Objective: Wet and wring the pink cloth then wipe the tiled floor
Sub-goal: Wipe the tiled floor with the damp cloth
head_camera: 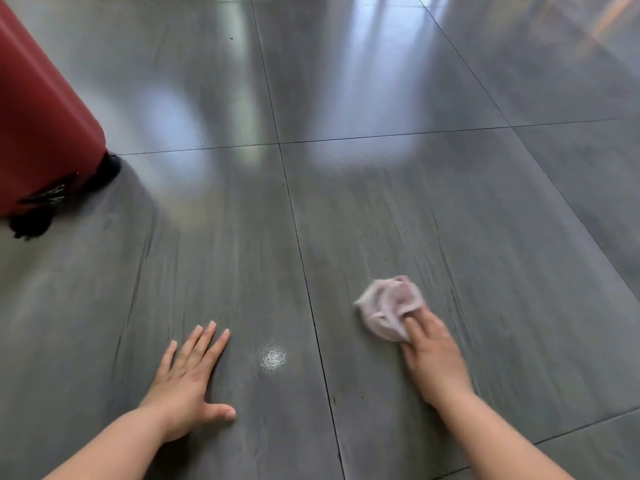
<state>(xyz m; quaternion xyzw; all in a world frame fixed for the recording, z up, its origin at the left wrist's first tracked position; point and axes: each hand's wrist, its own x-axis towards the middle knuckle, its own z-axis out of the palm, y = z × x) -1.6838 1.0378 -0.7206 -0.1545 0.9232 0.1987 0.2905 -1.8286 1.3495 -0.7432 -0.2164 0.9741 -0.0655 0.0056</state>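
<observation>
The pink cloth point(389, 304) is bunched into a wad on the grey tiled floor point(363, 209), right of centre. My right hand point(431, 355) presses on its near edge, fingers gripping the fabric, and both look motion-blurred. My left hand point(190, 374) lies flat on the floor at lower left, palm down with fingers spread, holding nothing. A small wet shiny spot point(273, 356) sits on the tile between my hands.
A dark red wheeled suitcase point(38, 119) stands at the far left with black wheels point(109, 168) on the floor. Dark grout lines cross the glossy tiles, which reflect light in the upper half.
</observation>
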